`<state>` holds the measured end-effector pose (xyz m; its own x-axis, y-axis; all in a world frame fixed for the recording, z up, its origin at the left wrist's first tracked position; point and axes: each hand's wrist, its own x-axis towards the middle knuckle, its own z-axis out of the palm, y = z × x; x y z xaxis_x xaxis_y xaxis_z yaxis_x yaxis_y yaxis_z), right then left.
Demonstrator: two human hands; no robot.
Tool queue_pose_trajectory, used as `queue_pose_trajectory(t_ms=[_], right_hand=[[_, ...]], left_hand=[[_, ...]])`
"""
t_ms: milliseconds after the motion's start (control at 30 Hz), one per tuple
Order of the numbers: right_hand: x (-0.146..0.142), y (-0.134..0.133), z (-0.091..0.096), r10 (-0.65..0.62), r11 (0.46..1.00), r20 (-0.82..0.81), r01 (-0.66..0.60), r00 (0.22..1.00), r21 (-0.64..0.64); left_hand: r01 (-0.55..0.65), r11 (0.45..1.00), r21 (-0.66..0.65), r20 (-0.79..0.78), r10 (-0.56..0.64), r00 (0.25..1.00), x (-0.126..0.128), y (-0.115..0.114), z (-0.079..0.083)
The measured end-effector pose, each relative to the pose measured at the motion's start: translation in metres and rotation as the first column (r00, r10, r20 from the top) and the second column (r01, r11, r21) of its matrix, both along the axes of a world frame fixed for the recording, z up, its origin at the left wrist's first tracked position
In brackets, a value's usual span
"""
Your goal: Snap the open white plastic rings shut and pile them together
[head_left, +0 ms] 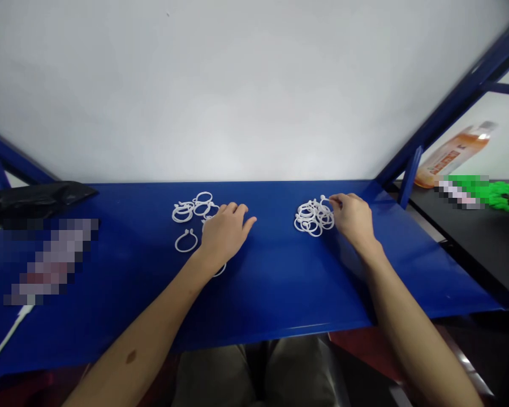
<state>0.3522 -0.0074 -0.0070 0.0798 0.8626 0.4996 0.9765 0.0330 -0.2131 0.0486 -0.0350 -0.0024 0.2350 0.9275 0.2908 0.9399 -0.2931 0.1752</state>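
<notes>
My left hand [225,230] lies palm down over part of the left group of white rings, fingers loosely spread and thumb out to the right. It hides some of those rings. One white ring [186,242] with two small knobs at its gap lies apart, left of the hand. Behind it several more white rings [181,212] overlap. On the right, my right hand [355,220] has thumb and forefinger pinched on a white ring [324,201] at the edge of a heaped pile of white rings [309,219].
The blue tabletop [271,294] meets a pale wall [246,90]. At left are a black plastic bag [38,198], a blurred-out object [55,260] and a white cable [6,339]. Beyond the blue frame at right, an orange-filled bottle [453,155] and a green item [503,195] occupy a black surface.
</notes>
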Motion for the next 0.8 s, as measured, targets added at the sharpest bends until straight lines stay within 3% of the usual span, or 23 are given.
queue_pose_trajectory(t_ms=[133, 267, 467, 567, 667, 800], right_hand=[[0.004, 0.002, -0.002, -0.009, 0.997, -0.065, 0.004, 0.998, -0.083], [0.0, 0.001, -0.001, 0.0, 0.995, -0.065, -0.006, 0.998, -0.1], [-0.001, 0.001, 0.0, 0.025, 0.999, -0.044, -0.023, 0.999, 0.04], [-0.008, -0.001, 0.003, 0.045, 0.988, -0.053, -0.036, 0.998, 0.15], [-0.022, -0.006, 0.006, 0.139, 0.963, -0.051, -0.123, 0.989, 0.241], [-0.048, -0.017, 0.004, 0.337, 0.915, -0.034, -0.319, 0.941, 0.246]], left_hand=[[0.042, 0.996, -0.076, -0.013, -0.044, 0.999, 0.001, 0.0, -0.004], [0.16, 0.984, -0.081, 0.174, -0.144, 0.974, 0.003, 0.002, -0.005], [0.383, 0.909, -0.164, 0.565, -0.231, 0.792, 0.002, 0.002, 0.005], [0.361, 0.918, -0.168, 0.667, -0.164, 0.727, -0.003, 0.005, 0.013], [0.255, 0.964, -0.069, 0.586, -0.168, 0.793, -0.013, 0.011, 0.016], [0.208, 0.978, -0.01, 0.212, -0.202, 0.956, -0.029, 0.019, 0.012]])
